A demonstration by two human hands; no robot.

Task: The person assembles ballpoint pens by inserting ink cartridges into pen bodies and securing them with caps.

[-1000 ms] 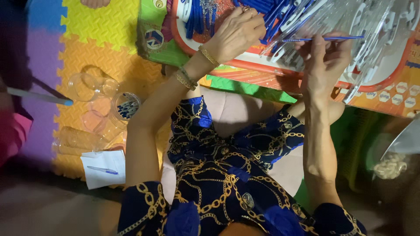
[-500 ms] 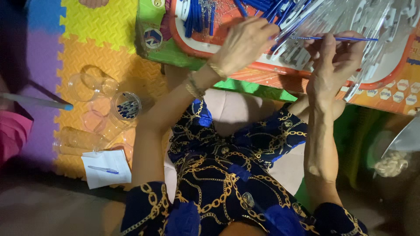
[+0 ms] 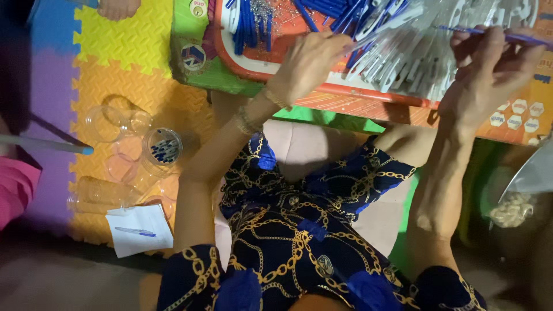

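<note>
My right hand point(image 3: 489, 63) holds a thin blue pen part point(image 3: 489, 33) between its fingers, over a heap of clear pen barrels point(image 3: 403, 55). My left hand point(image 3: 311, 57) reaches into the same heap at its left side, fingers curled down among the barrels; whether it grips one is hidden. Both hands work over a red round tray point(image 3: 253, 66) that also holds a pile of blue pen pieces point(image 3: 253, 26) at its far left. My lap in a dark blue dress with gold chain print fills the lower middle.
The tray rests on a low green and orange table point(image 3: 190, 57). On the coloured foam floor mat point(image 3: 115, 52) to the left lie several clear plastic cups point(image 3: 115, 121), one with blue caps point(image 3: 164, 151), and a paper sheet with a pen point(image 3: 138, 230). Another person's pink sleeve point(image 3: 14, 190) is at far left.
My left hand has dropped from above the tray down into the clear barrels. My right hand with the blue part has shifted to the right and up in view.
</note>
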